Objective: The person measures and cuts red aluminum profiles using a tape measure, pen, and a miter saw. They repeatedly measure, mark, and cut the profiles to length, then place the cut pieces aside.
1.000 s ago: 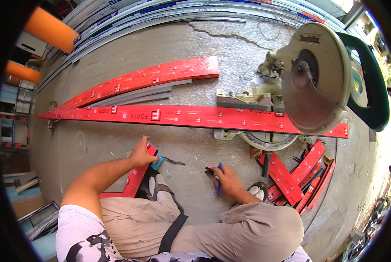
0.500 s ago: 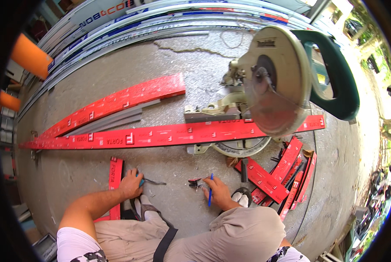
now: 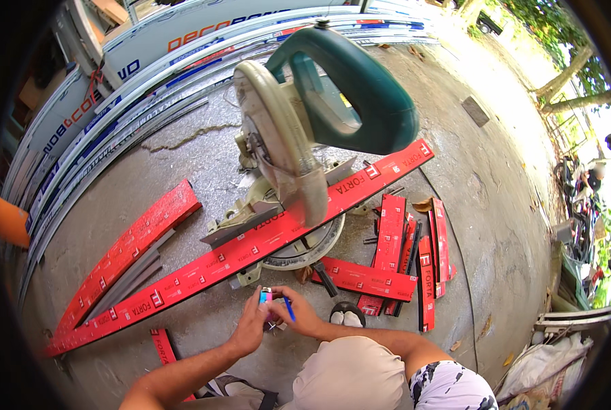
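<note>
My left hand [image 3: 249, 326] is closed on a small teal-and-pink object [image 3: 265, 296] whose kind I cannot make out. Against it rests my right hand [image 3: 298, 316], fingers curled, with a blue pen [image 3: 289, 309] sticking up between them. Something small, dark and metallic shows just below the joined fingers. Beyond my hands a long red-wrapped bar [image 3: 203, 273] lies diagonally across the base of a miter saw [image 3: 312, 247]. The saw's green handle [image 3: 387, 123] is raised over the bar.
Several short red-wrapped offcuts [image 3: 367, 279] are piled right of the saw base. Another red bar [image 3: 134, 229] and grey profiles [image 3: 131, 273] lie at left. Long wrapped profiles [image 3: 148, 89] line the back. A dark cord [image 3: 464, 273] crosses the floor at right.
My hands, apart before, have come together in front of the saw. The left one has left the short red piece beside it. The view has turned to the right.
</note>
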`<action>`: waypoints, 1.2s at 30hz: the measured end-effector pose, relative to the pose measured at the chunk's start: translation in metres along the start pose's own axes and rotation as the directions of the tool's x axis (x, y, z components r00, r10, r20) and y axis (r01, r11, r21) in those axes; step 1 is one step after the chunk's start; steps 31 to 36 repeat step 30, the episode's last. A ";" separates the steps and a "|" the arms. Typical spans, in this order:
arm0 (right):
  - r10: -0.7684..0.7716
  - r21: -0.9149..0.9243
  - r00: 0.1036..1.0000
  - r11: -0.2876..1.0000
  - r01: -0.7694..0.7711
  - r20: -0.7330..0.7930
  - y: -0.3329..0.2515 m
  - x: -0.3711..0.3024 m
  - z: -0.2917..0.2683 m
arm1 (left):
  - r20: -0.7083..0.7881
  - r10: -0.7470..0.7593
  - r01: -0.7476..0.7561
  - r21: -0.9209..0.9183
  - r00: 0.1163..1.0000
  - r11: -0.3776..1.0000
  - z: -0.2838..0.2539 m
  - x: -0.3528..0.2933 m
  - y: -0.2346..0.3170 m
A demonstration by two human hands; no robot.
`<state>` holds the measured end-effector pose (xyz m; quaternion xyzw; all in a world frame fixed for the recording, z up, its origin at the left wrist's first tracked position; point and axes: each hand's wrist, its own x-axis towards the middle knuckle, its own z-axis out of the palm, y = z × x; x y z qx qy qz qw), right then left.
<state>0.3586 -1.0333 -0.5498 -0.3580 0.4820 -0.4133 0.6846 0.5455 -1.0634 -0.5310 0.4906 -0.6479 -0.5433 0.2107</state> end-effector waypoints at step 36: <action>-0.186 -0.114 0.496 0.979 0.171 -0.848 -0.119 0.117 -0.310 | -0.157 -0.229 0.277 0.597 0.961 0.753 -0.141 0.039 0.040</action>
